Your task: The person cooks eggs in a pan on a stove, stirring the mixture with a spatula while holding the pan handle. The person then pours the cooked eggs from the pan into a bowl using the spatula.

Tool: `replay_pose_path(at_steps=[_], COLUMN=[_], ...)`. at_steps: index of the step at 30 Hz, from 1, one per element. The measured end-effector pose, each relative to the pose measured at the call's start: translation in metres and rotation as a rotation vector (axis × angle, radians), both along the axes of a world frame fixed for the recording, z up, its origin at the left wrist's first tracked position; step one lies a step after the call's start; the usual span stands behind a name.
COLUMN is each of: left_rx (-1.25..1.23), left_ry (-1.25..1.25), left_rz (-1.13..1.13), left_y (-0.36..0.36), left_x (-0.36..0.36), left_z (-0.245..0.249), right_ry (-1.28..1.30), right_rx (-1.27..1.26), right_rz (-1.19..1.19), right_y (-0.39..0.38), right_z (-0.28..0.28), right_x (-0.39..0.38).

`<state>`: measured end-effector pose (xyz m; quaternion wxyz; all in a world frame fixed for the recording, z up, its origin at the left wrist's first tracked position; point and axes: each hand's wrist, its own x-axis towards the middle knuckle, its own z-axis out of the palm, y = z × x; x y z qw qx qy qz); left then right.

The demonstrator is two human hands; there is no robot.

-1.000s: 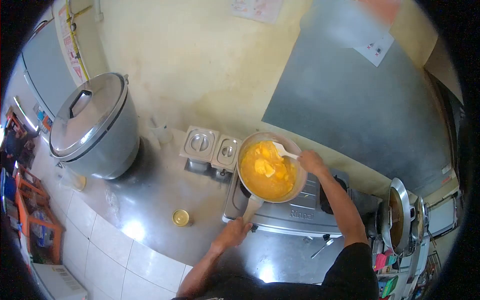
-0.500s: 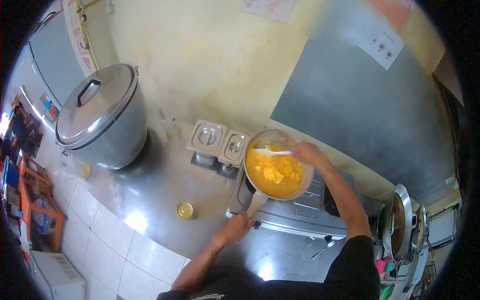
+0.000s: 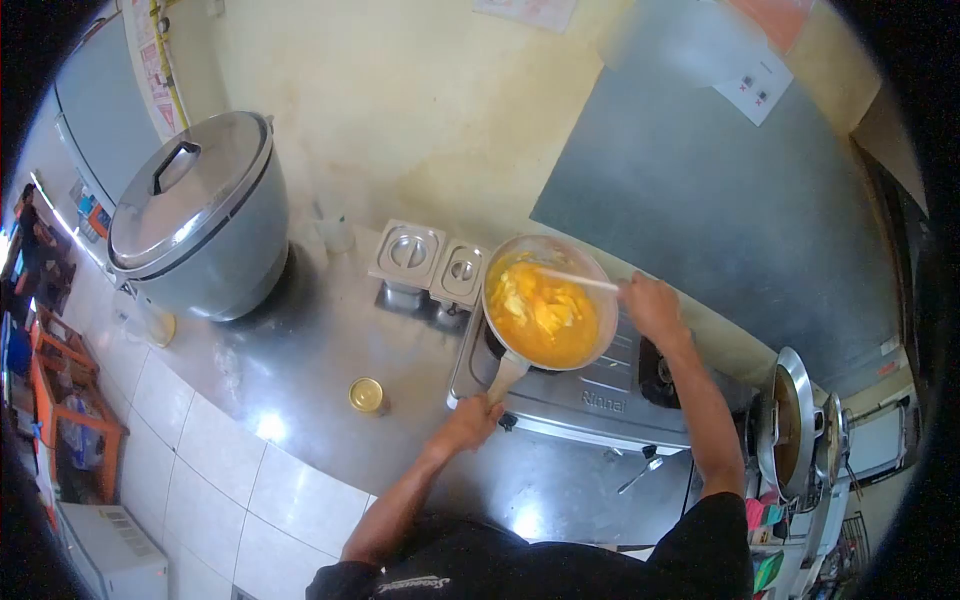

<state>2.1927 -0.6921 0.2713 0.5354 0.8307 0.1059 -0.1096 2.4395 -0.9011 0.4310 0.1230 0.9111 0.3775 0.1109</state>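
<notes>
Fingers of my left hand (image 3: 468,422) are curled shut around the end of the pan handle (image 3: 505,376), which juts toward me at about 6 o'clock from the pan (image 3: 555,250). At 8 o'clock from the pan, a small yellow tin (image 3: 367,395) stands alone on the steel counter (image 3: 300,350). The pan sits on the left burner of the stove (image 3: 600,405), near the middle of my view, and is filled with lumpy yellow food (image 3: 545,318).

At 3 o'clock from the pan, my right hand (image 3: 650,305) is closed on the handle of a white spatula (image 3: 575,280), which reaches across the rim toward 9 o'clock, its tip over the food. Two lidded steel containers (image 3: 408,252) stand just beside the rim at 10 o'clock. Farther along, well apart, is a big lidded pot (image 3: 195,220).
</notes>
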Motion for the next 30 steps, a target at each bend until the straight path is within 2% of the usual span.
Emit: replay_pose_path(at_steps=[1,3,5,7,16,19,22,24,28,30], left_rx=[-0.024,-0.05,-0.132,-0.098,-0.131,-0.101,-0.079,-0.093,-0.138,-0.159], left_ry=[0.014,0.022,0.073,0.037,0.076,0.011,-0.04,-0.039,0.078,0.126], left_rz=[0.028,0.054,0.088,0.1,0.164,0.16,0.154,0.153,0.149,0.137], left_y=[-0.001,-0.001,-0.003,-0.004,-0.015,-0.012,-0.011,-0.011,-0.011,-0.013], left_x=[-0.001,-0.001,-0.002,-0.002,-0.005,-0.004,-0.005,-0.004,-0.003,-0.003], left_z=[0.002,0.004,0.003,0.001,0.007,0.014,0.012,0.011,0.015,0.012], right_ry=[-0.002,-0.011,-0.027,-0.029,0.346,0.479,0.523,0.647,0.77,0.842], right_rx=[-0.001,-0.072,-0.128,-0.183,-0.193,-0.248,-0.254,-0.312,-0.185,-0.11], right_rz=[-0.006,-0.182,-0.211,-0.248,-0.355,-0.36,-0.348,-0.26,-0.232,-0.347], right_y=[-0.006,-0.014,-0.015,-0.018,-0.035,-0.045,-0.044,-0.045,-0.047,-0.048], right_z=[0.002,-0.002,-0.009,-0.021,-0.025,-0.029,-0.03,-0.031,-0.03,-0.038], right_x=[0.006,0.019,0.026,0.025,-0.012,-0.008,-0.005,0.002,-0.01,-0.011])
